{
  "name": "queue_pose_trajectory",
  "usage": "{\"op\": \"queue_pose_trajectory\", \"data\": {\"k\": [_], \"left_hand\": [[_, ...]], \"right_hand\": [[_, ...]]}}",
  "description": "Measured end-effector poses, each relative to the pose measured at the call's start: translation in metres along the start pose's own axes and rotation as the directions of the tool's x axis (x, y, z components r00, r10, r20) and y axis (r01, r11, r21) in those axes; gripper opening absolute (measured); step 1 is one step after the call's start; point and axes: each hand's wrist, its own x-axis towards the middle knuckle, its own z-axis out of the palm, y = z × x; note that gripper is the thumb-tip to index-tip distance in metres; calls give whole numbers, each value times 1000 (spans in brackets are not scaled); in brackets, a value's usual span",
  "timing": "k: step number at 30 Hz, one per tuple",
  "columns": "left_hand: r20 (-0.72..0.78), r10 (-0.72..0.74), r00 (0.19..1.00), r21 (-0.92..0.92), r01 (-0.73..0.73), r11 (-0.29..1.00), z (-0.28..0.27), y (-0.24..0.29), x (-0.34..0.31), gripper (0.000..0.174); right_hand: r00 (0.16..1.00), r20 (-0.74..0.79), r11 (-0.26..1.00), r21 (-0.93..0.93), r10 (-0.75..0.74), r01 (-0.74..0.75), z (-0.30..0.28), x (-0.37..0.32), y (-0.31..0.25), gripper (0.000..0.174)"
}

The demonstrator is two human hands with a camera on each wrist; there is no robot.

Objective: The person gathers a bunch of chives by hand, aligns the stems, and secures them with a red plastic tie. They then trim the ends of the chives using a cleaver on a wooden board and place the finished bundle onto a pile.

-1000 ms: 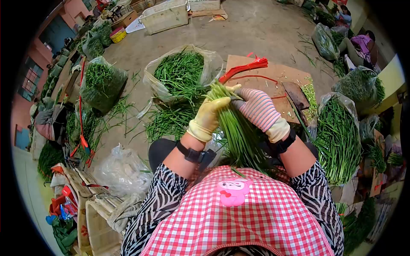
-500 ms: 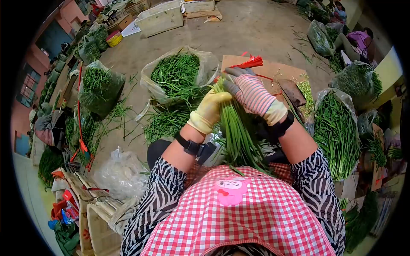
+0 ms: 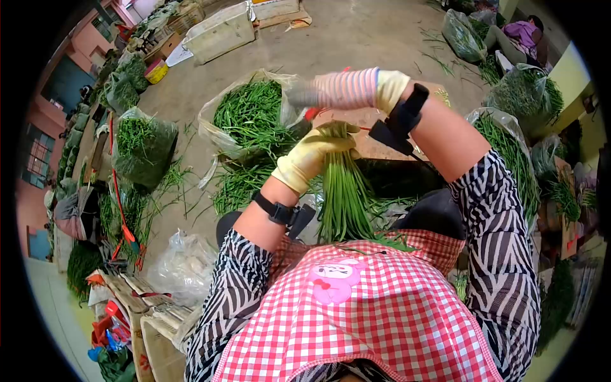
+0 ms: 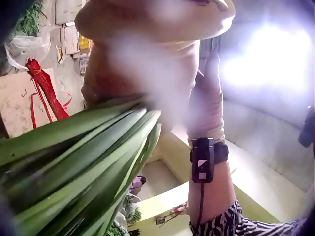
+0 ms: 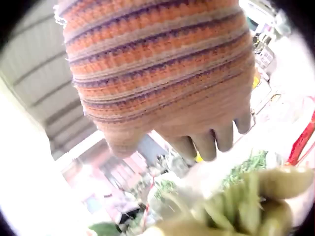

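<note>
My left hand (image 3: 309,156), in a yellow glove, grips a bunch of garlic chives (image 3: 347,200) near its stem end. The long green leaves hang down toward the checked apron (image 3: 356,299). My right hand (image 3: 337,90), in a striped glove with grey fingers, is raised just beyond the stem ends and blurred in the head view. In the right wrist view its fingers (image 5: 206,145) are straight and spread, with nothing between them. Below them show the pale stem ends (image 5: 241,206). A bundle of red ties (image 4: 44,83) lies on the board, mostly hidden in the head view.
A plastic bag of loose greens (image 3: 251,114) stands ahead on the left. The brown board (image 3: 382,143) lies beyond my hands. Another bag of greens (image 3: 503,137) is at the right, partly behind my arm. A crumpled clear bag (image 3: 184,264) lies at the left.
My right hand has left the stem ends, moving up and left across the front of the bunch. My left hand keeps its grip, and the leaves hang straighter down. The view has shifted slightly.
</note>
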Motion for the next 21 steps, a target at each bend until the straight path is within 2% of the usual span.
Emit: {"op": "queue_pose_trajectory", "data": {"k": [1,2,3,4,5,6,7,8,9,10,11,13,14,15,16,17,19,20,21], "left_hand": [[-22,-11,1000,42,12,999,-3,0,1,39],[-18,-35,999,58,36,998,-5,1,2,40],[-18,-61,998,74,62,995,-8,2,2,42],[107,320,941,798,-273,537,-24,-6,4,41],[470,411,781,867,-322,-380,-30,-7,4,41],[498,387,776,866,-426,-262,-39,-2,5,39],[524,369,767,847,-515,-133,-40,10,3,38],[494,332,803,861,-505,-59,-56,17,6,32],[463,294,836,873,-487,13,-71,24,9,26],[204,279,938,690,-340,639,-55,41,-4,21],[-4,101,995,174,-99,980,-37,60,-19,16],[-19,290,957,60,-288,956,-40,79,-48,6],[-60,349,935,140,-338,931,-55,87,-61,7],[-69,318,946,147,-306,941,-79,93,-66,7],[-188,223,957,358,-145,922,-124,91,-66,10],[-321,150,935,526,45,849,-161,88,-73,12],[-311,245,918,435,-92,896,-169,98,-96,9],[-300,329,896,379,-204,903,-188,102,-102,6],[-373,314,873,433,-135,891,-224,110,-112,6]], "right_hand": [[963,-262,963,268,65,8,-5,-4,-3,58],[980,-170,970,236,108,-66,-7,-6,-15,54],[839,-168,823,-366,-518,435,15,-3,9,49],[958,-110,931,-290,-264,223,24,-8,-15,48],[999,-35,974,-227,14,-22,34,-15,-37,46],[984,-112,964,-243,-140,110,40,-12,-18,42],[806,-158,773,-435,-571,462,37,-8,4,44],[926,-300,969,-162,-231,189,21,-22,-11,47],[934,-323,983,150,154,-110,5,-36,-28,50],[891,-421,980,166,173,-112,1,-39,-5,56],[881,-473,987,153,27,52,-8,-57,-8,50],[796,-591,986,6,-131,166,-6,-80,17,51],[796,-605,983,121,-37,137,-2,-93,15,50],[796,-603,966,237,59,108,5,-104,10,48],[798,-593,920,365,110,145,15,-111,15,50],[802,-550,905,424,231,31,20,-116,11,51],[835,-469,901,428,288,-70,29,-117,38,50],[803,-483,842,538,350,-44,38,-117,34,49],[820,-458,836,546,344,-46,52,-117,41,48]]}}
